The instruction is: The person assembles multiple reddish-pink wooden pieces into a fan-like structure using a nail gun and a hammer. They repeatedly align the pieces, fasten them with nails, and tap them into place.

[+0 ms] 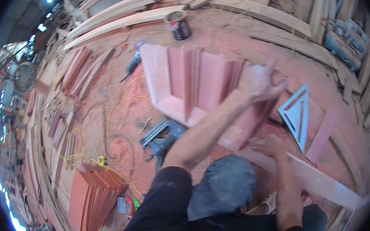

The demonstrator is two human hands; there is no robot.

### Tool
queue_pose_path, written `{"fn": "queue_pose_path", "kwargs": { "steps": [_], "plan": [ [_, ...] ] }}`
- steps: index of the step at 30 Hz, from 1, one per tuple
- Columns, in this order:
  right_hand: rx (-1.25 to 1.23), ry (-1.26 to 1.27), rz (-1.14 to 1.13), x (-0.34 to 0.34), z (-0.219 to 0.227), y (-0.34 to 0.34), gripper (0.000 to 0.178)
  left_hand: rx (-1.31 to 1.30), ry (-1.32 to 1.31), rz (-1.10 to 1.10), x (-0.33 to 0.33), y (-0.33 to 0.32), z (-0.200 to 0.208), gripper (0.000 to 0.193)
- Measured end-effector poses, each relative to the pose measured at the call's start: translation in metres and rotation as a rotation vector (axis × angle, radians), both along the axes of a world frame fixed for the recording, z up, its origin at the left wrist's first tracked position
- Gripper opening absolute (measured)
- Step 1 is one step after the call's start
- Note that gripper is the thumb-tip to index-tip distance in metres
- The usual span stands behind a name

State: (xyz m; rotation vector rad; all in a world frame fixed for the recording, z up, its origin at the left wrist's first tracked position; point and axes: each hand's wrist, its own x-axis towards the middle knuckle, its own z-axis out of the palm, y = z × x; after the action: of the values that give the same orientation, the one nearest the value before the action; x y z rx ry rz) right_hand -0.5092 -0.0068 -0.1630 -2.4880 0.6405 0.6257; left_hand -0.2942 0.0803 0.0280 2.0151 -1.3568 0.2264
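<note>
A reddish-pink wooden assembly (204,82) with several upright boards stands tilted before me. My left hand (259,81) reaches across to its far right corner, palm against the wood, fingers spread and slightly blurred. My right hand (270,145) is lower, by the assembly's near right corner, its fingers curled at the upper end of a long pale plank (323,184). The plank slants down to the right. A light triangular square (296,116) lies right of the assembly, beside a short pink board (323,135). The undersides of my right fingers are hidden.
A blue-grey power tool (162,137) lies left of my left forearm. A stack of reddish boards (95,197) stands at lower left, near a yellow cord (122,177). A dark can (177,25) stands beyond the assembly. Long timbers (268,11) line the far side; a blue machine (346,44) is at right.
</note>
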Motion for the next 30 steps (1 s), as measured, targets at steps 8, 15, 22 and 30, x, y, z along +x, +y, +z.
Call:
{"fn": "queue_pose_path", "kwargs": {
  "steps": [8,15,22,30],
  "plan": [
    [0.124,0.133,0.107,0.018,-0.042,-0.037,0.099,0.357,0.185,0.044,0.077,-0.120,-0.122,0.089],
    [0.231,0.267,-0.060,0.006,-0.083,-0.050,0.092,0.532,0.415,0.119,0.081,-0.184,-0.237,0.090],
    [0.400,0.246,-0.160,-0.004,-0.075,-0.058,0.085,0.695,0.711,0.134,0.066,-0.178,-0.250,0.087],
    [0.413,0.196,-0.226,-0.013,-0.091,-0.055,0.071,0.197,0.163,0.191,0.162,-0.038,-0.188,0.066]
  ]
}}
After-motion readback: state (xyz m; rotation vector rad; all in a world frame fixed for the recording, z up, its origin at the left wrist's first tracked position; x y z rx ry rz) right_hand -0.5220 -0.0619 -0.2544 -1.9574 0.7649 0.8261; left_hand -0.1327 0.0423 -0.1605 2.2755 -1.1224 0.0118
